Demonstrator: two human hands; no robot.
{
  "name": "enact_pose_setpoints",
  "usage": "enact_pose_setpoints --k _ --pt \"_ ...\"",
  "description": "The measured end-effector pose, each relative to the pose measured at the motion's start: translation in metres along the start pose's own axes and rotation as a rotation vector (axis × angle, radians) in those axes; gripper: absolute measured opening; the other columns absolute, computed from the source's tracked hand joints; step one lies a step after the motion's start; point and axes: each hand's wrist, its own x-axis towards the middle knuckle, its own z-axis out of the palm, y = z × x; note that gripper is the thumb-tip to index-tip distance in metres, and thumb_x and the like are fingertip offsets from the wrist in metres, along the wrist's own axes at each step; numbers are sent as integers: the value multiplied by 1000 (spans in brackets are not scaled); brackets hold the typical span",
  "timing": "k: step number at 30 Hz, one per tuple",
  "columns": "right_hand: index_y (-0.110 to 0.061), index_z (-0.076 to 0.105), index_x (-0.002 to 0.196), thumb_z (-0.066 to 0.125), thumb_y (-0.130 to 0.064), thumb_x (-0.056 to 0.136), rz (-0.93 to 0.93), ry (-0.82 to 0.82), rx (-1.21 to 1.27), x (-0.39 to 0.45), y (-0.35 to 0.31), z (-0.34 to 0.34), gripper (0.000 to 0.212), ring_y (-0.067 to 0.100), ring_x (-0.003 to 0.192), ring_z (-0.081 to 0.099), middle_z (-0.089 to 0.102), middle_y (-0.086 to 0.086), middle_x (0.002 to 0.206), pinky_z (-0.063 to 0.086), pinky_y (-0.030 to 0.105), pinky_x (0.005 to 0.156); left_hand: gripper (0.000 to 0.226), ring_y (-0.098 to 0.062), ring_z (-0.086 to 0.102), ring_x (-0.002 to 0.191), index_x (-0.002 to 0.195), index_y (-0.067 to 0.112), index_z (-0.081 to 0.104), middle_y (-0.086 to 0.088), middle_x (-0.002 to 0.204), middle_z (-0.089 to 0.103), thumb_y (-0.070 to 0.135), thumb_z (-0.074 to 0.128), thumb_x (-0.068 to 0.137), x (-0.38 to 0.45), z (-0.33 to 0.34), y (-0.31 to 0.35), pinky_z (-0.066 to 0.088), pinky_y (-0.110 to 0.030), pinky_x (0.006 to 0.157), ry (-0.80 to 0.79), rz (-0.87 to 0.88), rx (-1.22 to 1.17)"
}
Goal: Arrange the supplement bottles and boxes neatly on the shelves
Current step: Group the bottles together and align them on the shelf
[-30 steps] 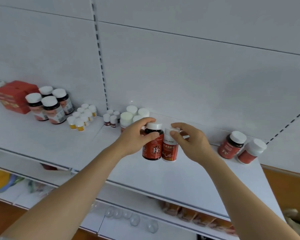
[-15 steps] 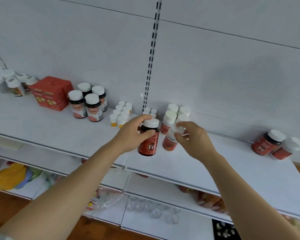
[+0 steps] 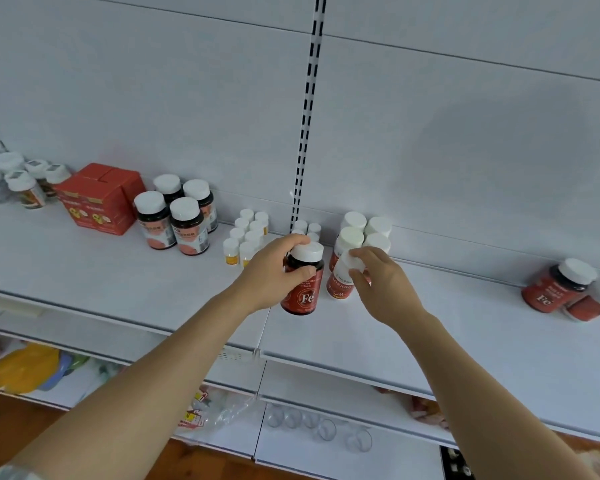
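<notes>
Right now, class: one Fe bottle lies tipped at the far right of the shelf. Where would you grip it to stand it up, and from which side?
Grip the tipped Fe bottle around its red body just below the white cap, coming from the front of the shelf. Its cap leans toward the back wall, and a second tipped bottle crowds its right side.

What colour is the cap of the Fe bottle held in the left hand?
White, on the Fe bottle in the head view.

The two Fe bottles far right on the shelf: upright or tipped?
Tipped. Both Fe bottles lie on their sides on the shelf, white caps pointing up-right.
</notes>
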Motion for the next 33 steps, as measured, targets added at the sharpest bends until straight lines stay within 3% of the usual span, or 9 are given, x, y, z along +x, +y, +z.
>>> enact_pose_setpoints --k 16,24,29,33 --pt "-10 63 122 63 -14 91 -25 93 -55 4 -5 9 32 29 84 64 58 8 124 52 34 69 50 -5 54 112 129 45 49 25 120 47 31 72 87 12 3 -3 41 -13 82 -4 12 -3" --pt "-11 61 122 64 -16 89 -27 104 -93 4 -7 9 34 32 89 63 56 9 128 52 36 68 51 -6 55 113 131 42 49 21 125 50 32 72 87 10 3 -4 44 -21 88 5 3 10" --pt "-8 67 115 65 -14 88 -132 232 -89 6 -17 -3 28 35 102 59 62 11 120 54 43 75 55 2 56 108 125 53 45 33 114 51 33 75 83 10 4 2 45 -20 85 30 3 -4" --pt "-15 67 116 64 -25 90 -205 163 100 15 -39 -16 28 22 101 58 66 0 115 50 33 83 62 11 56 107 118 67 41 39 114 55 37 79 79 6 3 10 50 -26 92 31 28 -17"
